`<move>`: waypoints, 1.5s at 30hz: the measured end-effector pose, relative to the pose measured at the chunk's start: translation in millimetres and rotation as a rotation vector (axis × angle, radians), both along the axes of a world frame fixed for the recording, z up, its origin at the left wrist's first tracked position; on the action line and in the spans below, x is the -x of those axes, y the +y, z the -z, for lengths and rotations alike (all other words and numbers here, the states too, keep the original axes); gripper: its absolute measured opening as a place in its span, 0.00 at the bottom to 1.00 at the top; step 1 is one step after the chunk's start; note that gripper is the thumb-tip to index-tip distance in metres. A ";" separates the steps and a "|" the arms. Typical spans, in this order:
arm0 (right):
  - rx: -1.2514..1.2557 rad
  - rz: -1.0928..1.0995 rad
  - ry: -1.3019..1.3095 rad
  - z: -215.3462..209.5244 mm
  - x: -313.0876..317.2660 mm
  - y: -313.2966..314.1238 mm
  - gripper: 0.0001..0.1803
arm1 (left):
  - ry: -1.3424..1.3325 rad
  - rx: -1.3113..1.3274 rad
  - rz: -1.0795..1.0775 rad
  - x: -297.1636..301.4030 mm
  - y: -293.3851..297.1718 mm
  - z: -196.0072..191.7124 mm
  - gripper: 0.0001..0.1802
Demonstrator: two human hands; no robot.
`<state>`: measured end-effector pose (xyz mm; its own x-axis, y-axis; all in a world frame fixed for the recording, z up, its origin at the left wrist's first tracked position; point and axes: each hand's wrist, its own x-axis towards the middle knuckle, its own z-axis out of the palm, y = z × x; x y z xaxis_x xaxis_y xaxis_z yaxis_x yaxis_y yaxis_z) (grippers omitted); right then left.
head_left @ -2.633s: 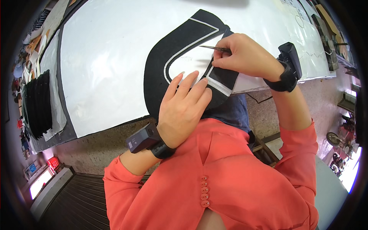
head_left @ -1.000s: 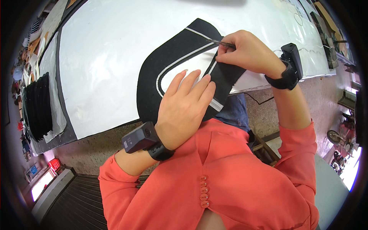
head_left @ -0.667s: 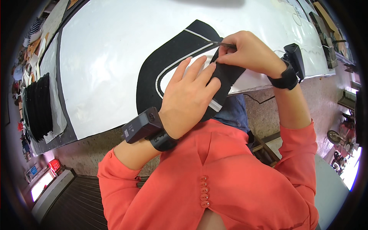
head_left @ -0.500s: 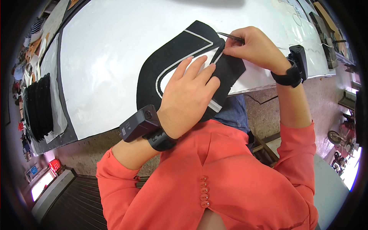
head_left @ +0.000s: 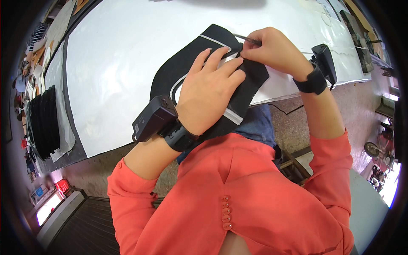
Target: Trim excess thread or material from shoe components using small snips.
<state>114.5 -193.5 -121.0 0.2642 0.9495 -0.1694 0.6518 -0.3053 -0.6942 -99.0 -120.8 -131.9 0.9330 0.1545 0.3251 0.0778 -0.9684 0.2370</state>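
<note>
Wearing a coral shirt [head_left: 246, 178] with a row of small buttons [head_left: 226, 212] down the front, the person stands or sits at the table's near edge; cannot tell which. Jeans [head_left: 259, 121] show between shirt and table. Black wrist device [head_left: 155, 119] strapped on the left forearm, a second one on the right. Left hand [head_left: 208, 91] lies palm down, fingers spread and gripping nothing, across a curved black piece [head_left: 172, 72] edged with narrow white lines. Thumb bent on the near side. Wider pale strip [head_left: 233, 116] on the piece, just beside that hand. Right hand [head_left: 265, 49] closed, thin dark tool [head_left: 248, 40] held in it, tip pointing left; thumb and forefinger meet at the piece's far right part, exact pinch too small to tell. The piece rests on the white-covered table [head_left: 114, 63], by its near edge, partly overhanging. Dark cable [head_left: 289, 112] below the edge. Left end of table: stack of black pieces [head_left: 44, 121]. Well off to the right, a wheel [head_left: 372, 149] above the floor.
</note>
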 end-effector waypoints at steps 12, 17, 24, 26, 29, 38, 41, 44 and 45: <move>-0.509 -0.210 -0.586 2.5 16.5 -64.5 0.15 | -0.053 0.189 0.026 -3.9 9.5 2.7 0.15; -0.429 -0.286 -0.587 4.3 26.3 -71.0 0.16 | -0.006 0.175 0.022 -5.8 5.4 0.3 0.19; -0.379 -0.353 -0.659 -12.7 28.4 -87.9 0.20 | 0.055 0.003 -0.020 -0.3 -4.0 6.9 0.26; -0.356 -0.234 -0.642 -17.1 35.7 -93.4 0.20 | 0.027 -0.024 -0.060 -0.3 -5.8 9.0 0.27; -0.353 0.024 -0.484 -5.8 45.3 -100.6 0.19 | 0.030 -0.079 -0.112 0.9 -10.9 6.0 0.28; -0.196 0.227 -0.426 4.7 51.5 -97.0 0.20 | 0.052 -0.039 -0.075 -2.9 -4.0 5.9 0.26; -0.253 0.253 -0.428 9.8 53.8 -91.9 0.18 | 0.041 -0.036 -0.074 -2.9 -4.8 5.7 0.26; -0.288 0.277 -0.408 14.0 55.3 -86.2 0.18 | 0.044 -0.054 -0.065 -2.9 -3.9 4.4 0.24; -0.302 0.288 -0.390 15.5 55.7 -84.8 0.17 | 0.051 -0.049 -0.062 -3.0 -3.8 4.1 0.23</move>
